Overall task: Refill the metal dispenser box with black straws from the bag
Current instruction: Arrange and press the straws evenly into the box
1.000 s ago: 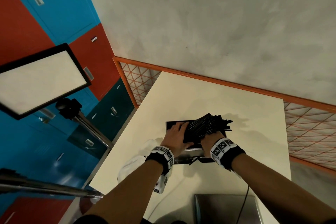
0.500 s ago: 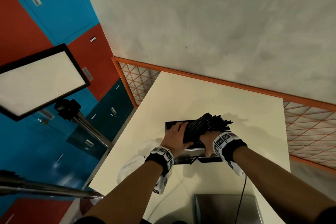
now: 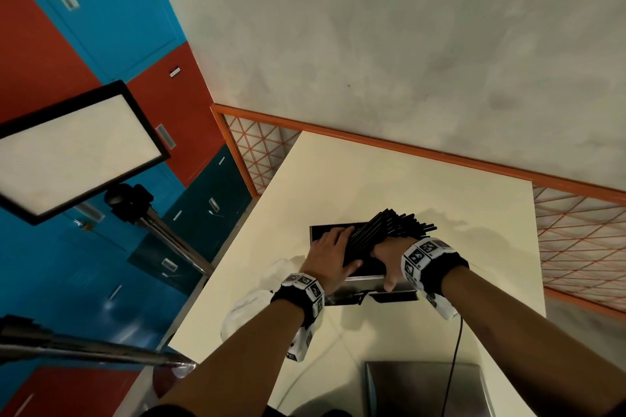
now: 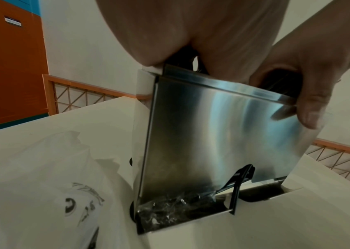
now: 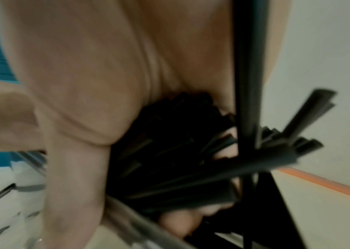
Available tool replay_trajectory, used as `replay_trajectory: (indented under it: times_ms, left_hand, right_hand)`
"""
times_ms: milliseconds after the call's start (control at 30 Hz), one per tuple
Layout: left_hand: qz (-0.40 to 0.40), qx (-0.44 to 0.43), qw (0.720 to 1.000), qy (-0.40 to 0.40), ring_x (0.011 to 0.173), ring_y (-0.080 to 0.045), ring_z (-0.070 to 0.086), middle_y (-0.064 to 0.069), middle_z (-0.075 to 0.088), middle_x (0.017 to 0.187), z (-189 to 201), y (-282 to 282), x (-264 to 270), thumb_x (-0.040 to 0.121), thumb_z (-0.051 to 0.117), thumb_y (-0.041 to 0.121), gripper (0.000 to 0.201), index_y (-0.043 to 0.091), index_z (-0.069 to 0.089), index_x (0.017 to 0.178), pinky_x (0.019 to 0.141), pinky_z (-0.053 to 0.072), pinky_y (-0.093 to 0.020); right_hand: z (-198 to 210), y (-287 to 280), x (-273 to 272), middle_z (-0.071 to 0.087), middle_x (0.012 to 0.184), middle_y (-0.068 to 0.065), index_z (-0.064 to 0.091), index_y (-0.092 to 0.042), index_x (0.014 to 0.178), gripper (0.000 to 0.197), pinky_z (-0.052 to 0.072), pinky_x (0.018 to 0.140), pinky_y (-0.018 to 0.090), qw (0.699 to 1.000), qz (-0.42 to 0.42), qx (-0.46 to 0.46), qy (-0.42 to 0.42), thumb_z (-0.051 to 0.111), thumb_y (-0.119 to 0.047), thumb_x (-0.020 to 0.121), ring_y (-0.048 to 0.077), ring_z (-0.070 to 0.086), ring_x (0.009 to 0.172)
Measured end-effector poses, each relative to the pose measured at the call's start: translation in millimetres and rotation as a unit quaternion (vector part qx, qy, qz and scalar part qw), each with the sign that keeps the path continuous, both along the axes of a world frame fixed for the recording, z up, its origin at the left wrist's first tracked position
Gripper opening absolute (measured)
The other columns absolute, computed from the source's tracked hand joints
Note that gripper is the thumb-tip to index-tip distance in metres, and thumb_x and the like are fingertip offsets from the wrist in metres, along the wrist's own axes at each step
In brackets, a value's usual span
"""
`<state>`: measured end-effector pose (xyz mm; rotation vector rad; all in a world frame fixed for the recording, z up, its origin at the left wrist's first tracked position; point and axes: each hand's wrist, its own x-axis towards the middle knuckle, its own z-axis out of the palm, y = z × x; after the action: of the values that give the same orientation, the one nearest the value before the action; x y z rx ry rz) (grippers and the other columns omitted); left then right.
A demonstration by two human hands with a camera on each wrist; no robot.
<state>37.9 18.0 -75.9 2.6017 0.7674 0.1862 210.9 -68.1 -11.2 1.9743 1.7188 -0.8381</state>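
The open-topped metal dispenser box [image 3: 325,231] stands in the middle of the cream table [image 3: 372,176]. A fanned bundle of black straws [image 3: 394,225] lies slanted across its opening, the far ends sticking out past the right rim. My right hand [image 3: 389,256] grips the near end of the bundle, its thumb hanging over the box's front wall [image 4: 212,134]. My left hand [image 3: 337,249] lies flat on the straws and the box top, fingers straight. One black straw [image 4: 237,185] sits in the slot at the box's foot. The right wrist view shows the straws [image 5: 191,160] under my palm, blurred.
A crumpled white plastic bag [image 3: 250,306] lies left of the box at the table's left edge. A flat metal piece [image 3: 426,389] rests at the near edge, with a black cable [image 3: 454,345] over it. An orange mesh railing [image 3: 423,151] and a light panel [image 3: 78,149] border the table.
My right wrist has swung to the right and its thumb has come down over the box's front wall. The straw bundle sits a little lower. The left hand has stayed put.
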Motion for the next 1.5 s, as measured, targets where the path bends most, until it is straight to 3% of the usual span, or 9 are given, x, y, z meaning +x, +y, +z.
replay_trajectory:
  times_ms: [367, 533, 733, 867, 1000, 1133, 1200, 1333, 1500]
  left_hand:
    - [-0.001, -0.01, 1.0, -0.011, 0.131, -0.025, 0.045, -0.004, 0.044, 0.148, 5.3, -3.5, 5.0, 0.094, 0.03, 0.068, 0.079, 0.018, 0.031, 0.155, 0.107, 0.037, -0.042]
    - [-0.001, -0.025, 1.0, -0.014, 0.133, -0.023, 0.044, -0.003, 0.043, 0.149, 6.6, -5.3, 3.5, 0.087, 0.042, 0.077, 0.091, 0.019, 0.026, 0.156, 0.111, 0.036, -0.043]
    - [0.014, -0.036, 0.999, -0.01, 0.135, -0.022, 0.043, -0.002, 0.043, 0.148, 8.0, -5.6, 0.7, 0.078, 0.064, 0.069, 0.101, 0.02, 0.025, 0.157, 0.113, 0.034, -0.043]
    - [0.032, -0.039, 0.999, -0.001, 0.136, -0.02, 0.041, 0.002, 0.042, 0.148, 9.6, -8.3, 5.4, 0.077, 0.07, 0.062, 0.098, 0.023, 0.026, 0.156, 0.112, 0.034, -0.044]
    - [0.036, -0.062, 0.997, 0.017, 0.136, -0.02, 0.039, 0.004, 0.039, 0.147, 10.4, -9.5, 10.6, 0.078, 0.073, 0.055, 0.095, 0.031, 0.024, 0.156, 0.11, 0.036, -0.045]
    - [0.036, -0.054, 0.998, 0.013, 0.129, -0.022, 0.046, 0.004, 0.043, 0.144, 8.4, -8.5, 10.9, 0.08, 0.072, 0.047, 0.088, 0.034, 0.026, 0.154, 0.103, 0.044, -0.046]
    - [0.035, -0.057, 0.998, 0.009, 0.126, -0.024, 0.049, 0.002, 0.044, 0.141, 8.2, -7.4, 11.0, 0.08, 0.071, 0.04, 0.086, 0.034, 0.027, 0.153, 0.098, 0.048, -0.047]
    - [0.028, -0.064, 0.998, -0.002, 0.121, -0.026, 0.051, 0.002, 0.044, 0.138, 8.6, -7.0, 9.7, 0.083, 0.07, 0.027, 0.083, 0.036, 0.026, 0.153, 0.094, 0.051, -0.049]
    - [0.008, -0.072, 0.997, -0.012, 0.121, -0.025, 0.05, 0.001, 0.042, 0.14, 8.2, -6.8, 6.7, 0.088, 0.063, 0.019, 0.082, 0.042, 0.02, 0.154, 0.103, 0.048, -0.048]
  right_hand:
    - [10.3, -10.1, 13.9, 0.065, 0.117, 0.003, 0.058, -0.019, 0.127, 0.052, 0.05, 0.091, 0.034, 1.0, -0.004, 0.021, 0.018, 0.076, -0.029, 0.078, 0.022, 0.062, 0.105]
    - [19.7, -10.4, 22.4, 0.065, 0.118, 0.004, 0.06, -0.017, 0.127, 0.05, 0.049, 0.093, 0.034, 0.998, -0.016, 0.033, 0.044, 0.075, -0.022, 0.08, 0.024, 0.061, 0.109]
    - [25.3, -6.1, 19.1, 0.067, 0.112, 0.005, 0.064, -0.013, 0.119, 0.042, 0.052, 0.089, 0.035, 0.998, -0.014, 0.052, 0.042, 0.073, -0.019, 0.079, 0.025, 0.063, 0.104]
    - [24.2, -7.0, 6.1, 0.068, 0.098, 0.007, 0.064, -0.011, 0.097, 0.018, 0.052, 0.083, 0.036, 0.997, -0.009, 0.07, 0.034, 0.069, -0.018, 0.081, 0.023, 0.06, 0.088]
    - [25.7, -6.2, 0.4, 0.068, 0.091, 0.008, 0.065, -0.011, 0.1, 0.025, 0.053, 0.075, 0.034, 0.992, -0.032, 0.102, 0.061, 0.072, -0.02, 0.077, 0.022, 0.059, 0.077]
    - [25.6, -8.6, 8.3, 0.066, 0.076, -0.005, 0.062, -0.027, 0.078, 0.016, 0.058, 0.073, 0.038, 0.985, -0.079, 0.122, 0.087, 0.073, -0.035, 0.069, 0.019, 0.065, 0.073]
    - [29.2, -13.3, 13.8, 0.065, 0.07, -0.007, 0.063, -0.027, 0.072, 0.014, 0.057, 0.071, 0.037, 0.976, -0.115, 0.152, 0.103, 0.071, -0.039, 0.068, 0.014, 0.064, 0.07]
    - [33.3, -32.5, 29.9, 0.067, 0.081, -0.013, 0.069, -0.03, 0.093, 0.021, 0.052, 0.068, 0.026, 0.94, -0.193, 0.236, 0.152, 0.07, -0.046, 0.08, 0.003, 0.062, 0.072]
    - [26.6, -58.0, 35.0, 0.071, 0.091, -0.008, 0.072, -0.023, 0.101, 0.013, 0.051, 0.078, 0.026, 0.859, -0.287, 0.37, 0.206, 0.061, -0.024, 0.094, 0.009, 0.066, 0.083]
